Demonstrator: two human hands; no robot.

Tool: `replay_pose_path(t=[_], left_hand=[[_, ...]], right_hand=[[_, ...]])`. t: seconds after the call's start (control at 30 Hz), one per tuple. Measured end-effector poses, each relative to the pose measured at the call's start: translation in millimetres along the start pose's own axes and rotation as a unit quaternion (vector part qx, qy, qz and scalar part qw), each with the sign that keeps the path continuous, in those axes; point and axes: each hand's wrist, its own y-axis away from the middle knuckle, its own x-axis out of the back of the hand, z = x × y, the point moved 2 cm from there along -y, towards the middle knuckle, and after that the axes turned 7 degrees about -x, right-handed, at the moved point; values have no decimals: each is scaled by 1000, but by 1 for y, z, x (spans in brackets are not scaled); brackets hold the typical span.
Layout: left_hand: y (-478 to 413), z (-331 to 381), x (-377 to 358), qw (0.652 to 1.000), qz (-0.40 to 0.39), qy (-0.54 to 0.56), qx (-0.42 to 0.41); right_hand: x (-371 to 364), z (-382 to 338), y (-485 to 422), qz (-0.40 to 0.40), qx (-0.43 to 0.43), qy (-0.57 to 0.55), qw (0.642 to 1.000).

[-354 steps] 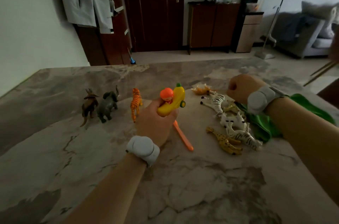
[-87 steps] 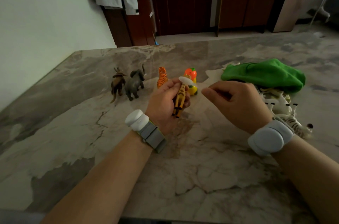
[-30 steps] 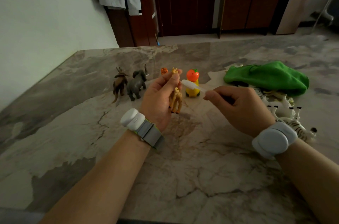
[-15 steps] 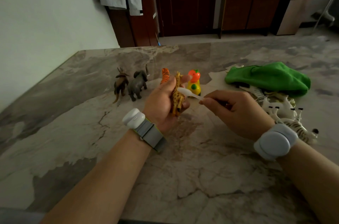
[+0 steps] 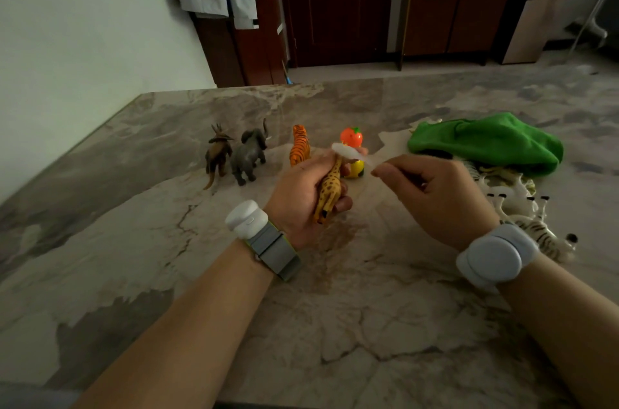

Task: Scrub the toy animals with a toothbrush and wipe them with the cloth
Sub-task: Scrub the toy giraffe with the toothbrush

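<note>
Giraffe (image 5: 330,189) is up off the table (image 5: 335,325), left of the green cloth (image 5: 485,140). Left hand (image 5: 301,197) curled round its body; right hand (image 5: 432,197), nearer the cloth, pinches the toothbrush (image 5: 348,154), head at the giraffe's neck. Suggest short light strokes, thumb bracing neck, rotate for legs.

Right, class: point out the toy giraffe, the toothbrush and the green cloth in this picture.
toy giraffe (image 5: 330,189), head view, on its spotted body.
toothbrush (image 5: 346,153), head view, on its white brush head.
green cloth (image 5: 485,140), head view, on the middle of the bunched fabric.
</note>
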Motion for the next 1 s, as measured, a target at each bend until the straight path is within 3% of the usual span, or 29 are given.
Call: replay_pose_path(t=[0.13, 0.4, 0.63, 0.83, 1.0], left_hand=[[-2, 0, 3, 1000, 13, -3, -3], [-5, 3, 10, 999, 30, -2, -34], [-5, 1, 10, 998, 46, -5, -30], [-8, 4, 13, 998, 30, 48, -13], [-9, 5, 15, 997, 36, 66, -15]], right_hand=[[5, 0, -1, 35, -16, -7, 999], [-1, -11, 8, -144, -14, -18, 989], [0, -11, 5, -92, -29, -15, 995], [-3, -13, 11, -176, 13, -7, 984], [-3, -10, 7, -99, 17, -6, 995]])
